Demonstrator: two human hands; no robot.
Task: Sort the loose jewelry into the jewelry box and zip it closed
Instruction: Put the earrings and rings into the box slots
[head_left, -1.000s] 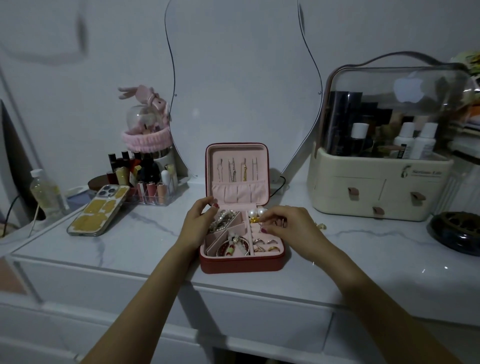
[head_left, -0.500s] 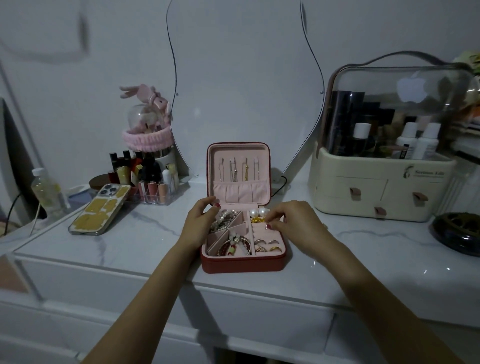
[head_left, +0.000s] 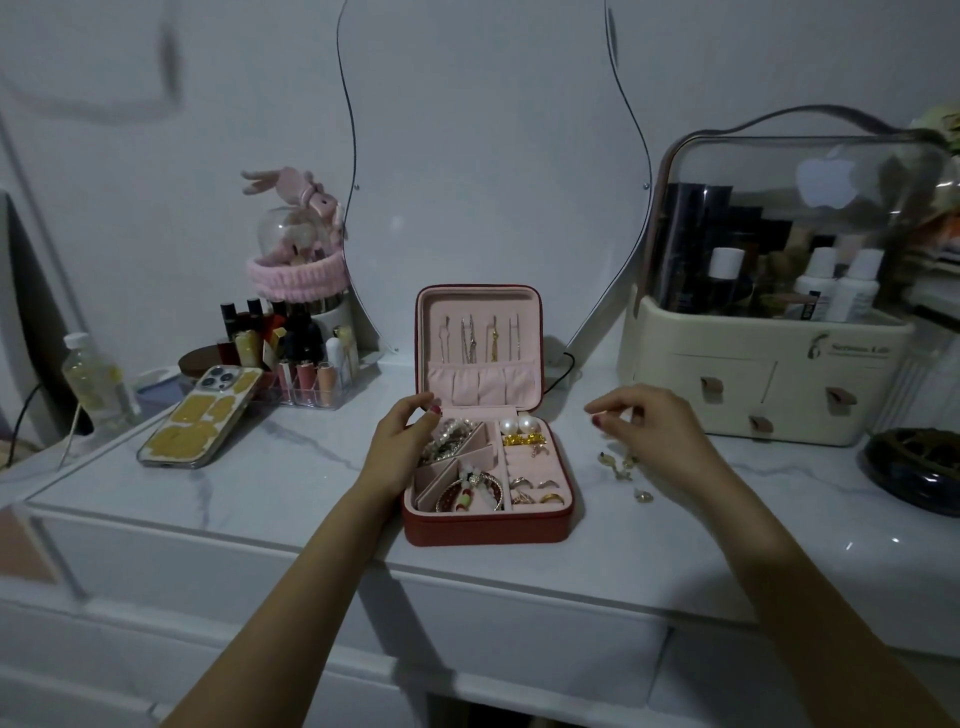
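A red jewelry box (head_left: 485, 527) with pink lining stands open at the middle of the white marble table, its lid upright with necklaces hanging inside. Its compartments hold pearl earrings (head_left: 518, 425), rings (head_left: 537, 491), a bracelet (head_left: 470, 491) and a tangle of chains. My left hand (head_left: 402, 447) rests on the box's left rim, fingers curled over the back left compartment. My right hand (head_left: 652, 431) hovers to the right of the box, fingers loosely curled and holding nothing, just above several loose gold pieces (head_left: 621, 462) on the table. One small gold piece (head_left: 644, 496) lies nearer me.
A phone (head_left: 200, 415) lies face down at the left, beside a clear lipstick organiser (head_left: 306, 374) and a bottle (head_left: 96, 382). A cream cosmetics case (head_left: 769, 374) with a clear dome stands at the back right. A dark round dish (head_left: 914, 470) sits at the far right.
My right hand has left the box's right compartments and moved right, over the loose gold pieces on the table. My left hand stays on the box.
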